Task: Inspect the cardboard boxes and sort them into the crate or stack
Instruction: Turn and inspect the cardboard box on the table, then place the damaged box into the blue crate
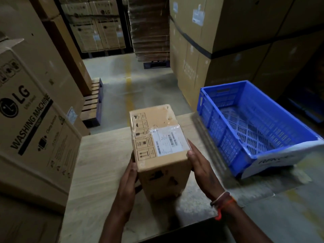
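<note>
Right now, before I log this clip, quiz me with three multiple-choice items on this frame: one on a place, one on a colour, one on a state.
1. Where does the crate sit relative to the cardboard box?
A. To its right
B. To its left
C. Under it

2. What colour is the crate?
A. Green
B. Blue
C. Red

3. How is the cardboard box held?
A. By the right hand alone
B. By no one
C. Between both hands

Answers:
1 A, the crate sits at the table's right end.
2 B, its walls and slotted floor are blue.
3 C, the left hand and right hand press flat on opposite sides.
</note>
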Demonstrator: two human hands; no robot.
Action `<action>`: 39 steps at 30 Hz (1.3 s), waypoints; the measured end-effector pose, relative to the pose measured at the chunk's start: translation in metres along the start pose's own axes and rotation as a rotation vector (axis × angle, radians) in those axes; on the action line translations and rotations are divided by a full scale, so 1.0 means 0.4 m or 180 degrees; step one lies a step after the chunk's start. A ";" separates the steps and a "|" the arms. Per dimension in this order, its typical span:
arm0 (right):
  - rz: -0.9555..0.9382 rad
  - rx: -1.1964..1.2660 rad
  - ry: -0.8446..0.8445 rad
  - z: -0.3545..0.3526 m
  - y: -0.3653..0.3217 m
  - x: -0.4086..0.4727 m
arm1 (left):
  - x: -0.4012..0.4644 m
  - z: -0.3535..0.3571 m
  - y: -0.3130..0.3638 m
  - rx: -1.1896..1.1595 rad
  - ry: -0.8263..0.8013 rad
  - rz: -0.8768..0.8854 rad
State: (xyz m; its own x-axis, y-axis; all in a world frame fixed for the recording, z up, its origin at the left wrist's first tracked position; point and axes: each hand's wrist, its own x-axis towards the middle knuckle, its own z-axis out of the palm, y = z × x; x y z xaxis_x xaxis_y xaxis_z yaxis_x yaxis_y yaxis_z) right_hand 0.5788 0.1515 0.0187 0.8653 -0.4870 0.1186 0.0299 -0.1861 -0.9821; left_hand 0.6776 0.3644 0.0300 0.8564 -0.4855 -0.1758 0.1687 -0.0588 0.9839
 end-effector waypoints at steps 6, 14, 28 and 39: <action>-0.0386 0.0029 0.0659 -0.164 -0.108 0.137 | 0.122 0.146 0.195 0.0262 -0.0562 0.0790; -0.0965 -0.0128 0.1593 -0.539 -0.246 0.313 | 0.342 0.519 0.412 0.0447 -0.1184 0.1596; -0.0457 -0.0575 0.1739 -0.951 0.037 0.530 | 0.636 0.973 0.200 0.0343 -0.1307 0.0794; 0.0177 -0.0225 0.1389 -0.879 0.212 0.632 | 0.601 0.882 0.003 0.0914 -0.0408 0.0710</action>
State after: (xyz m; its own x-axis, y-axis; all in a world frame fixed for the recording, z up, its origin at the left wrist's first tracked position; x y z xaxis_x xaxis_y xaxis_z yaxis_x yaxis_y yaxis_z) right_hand 0.6243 -0.2875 0.0170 0.5720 -0.8096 0.1315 -0.0581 -0.1999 -0.9781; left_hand 0.7115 -0.0599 -0.0001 0.7856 -0.6180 0.0310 -0.1739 -0.1725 0.9695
